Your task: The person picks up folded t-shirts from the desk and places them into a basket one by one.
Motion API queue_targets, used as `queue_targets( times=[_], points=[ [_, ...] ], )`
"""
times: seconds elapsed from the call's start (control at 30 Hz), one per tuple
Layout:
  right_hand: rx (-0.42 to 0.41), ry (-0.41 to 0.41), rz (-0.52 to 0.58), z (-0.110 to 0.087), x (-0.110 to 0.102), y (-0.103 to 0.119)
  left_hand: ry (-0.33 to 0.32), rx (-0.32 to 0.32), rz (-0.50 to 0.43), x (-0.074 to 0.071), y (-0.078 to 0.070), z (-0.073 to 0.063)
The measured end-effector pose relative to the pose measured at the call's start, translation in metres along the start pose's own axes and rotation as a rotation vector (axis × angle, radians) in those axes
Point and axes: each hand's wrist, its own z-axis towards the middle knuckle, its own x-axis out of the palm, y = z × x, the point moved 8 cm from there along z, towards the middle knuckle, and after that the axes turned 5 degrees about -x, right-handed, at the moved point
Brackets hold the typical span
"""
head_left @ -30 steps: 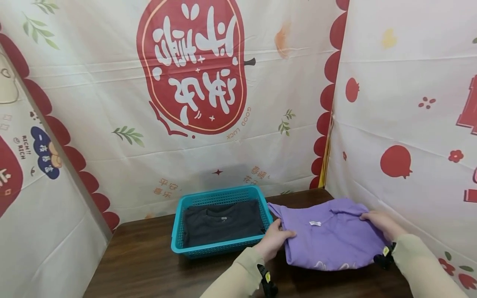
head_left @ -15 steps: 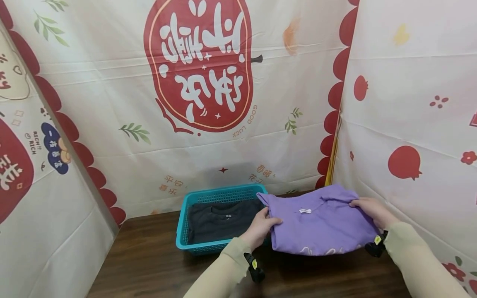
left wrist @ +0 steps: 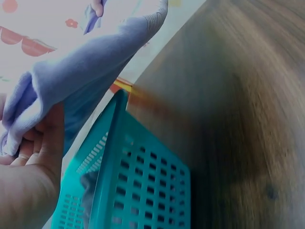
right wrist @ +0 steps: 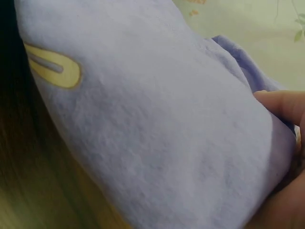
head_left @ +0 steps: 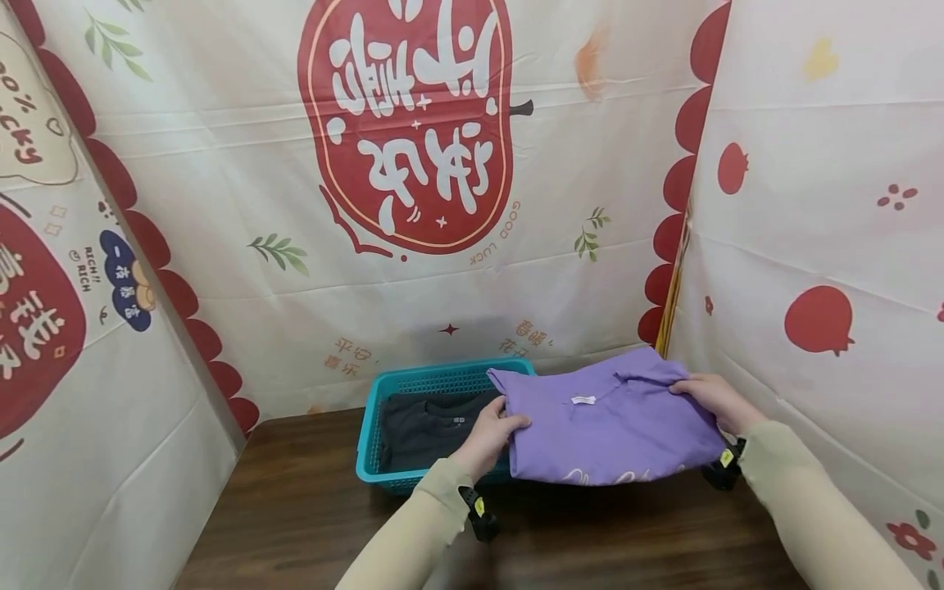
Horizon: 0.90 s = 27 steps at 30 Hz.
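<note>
A folded purple sweatshirt [head_left: 605, 422] with a white neck label hangs between both hands, raised over the table. My left hand [head_left: 485, 438] grips its left side, thumb on top and fingers underneath, as the left wrist view shows at the folded edge [left wrist: 71, 71]. On the opposite side my right hand [head_left: 715, 399] pinches the sweatshirt near its upper right corner. The left part of the sweatshirt overlaps the right end of a turquoise basket [head_left: 369, 442]. Inside the basket lies a folded dark shirt [head_left: 420, 430], partly hidden by the left hand. Pale lettering [right wrist: 59, 69] shows on the sweatshirt's lower front.
The brown wooden table [head_left: 295, 492] carries the basket near its back edge. A printed white cloth [head_left: 413, 287] hangs behind it, with more cloth at the left and right sides. Black wrist cameras [head_left: 479, 515] sit on both wrists.
Both hands have lifted the purple sweatshirt and carried it left toward the basket, so it now covers the basket's right end. The head view has shifted slightly.
</note>
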Motion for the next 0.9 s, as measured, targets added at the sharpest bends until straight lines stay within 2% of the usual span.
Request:
queue_targets(
  times=[0.1, 0.33, 0.47, 0.9],
  points=[
    [-0.002, 0.025, 0.007, 0.003, 0.006, 0.007, -0.013, 0.008, 0.003, -0.010, -0.002, -0.001],
    [-0.008, 0.011, 0.088, 0.010, 0.019, 0.021, -0.043, 0.014, 0.016, -0.031, -0.012, -0.007],
    [-0.029, 0.029, 0.092, 0.016, 0.030, 0.032, -0.059, 0.023, 0.037, -0.046, -0.019, -0.010],
    [-0.108, 0.071, 0.022, 0.036, 0.073, 0.079, -0.146, 0.032, 0.067, -0.099, -0.028, -0.028]
  ],
)
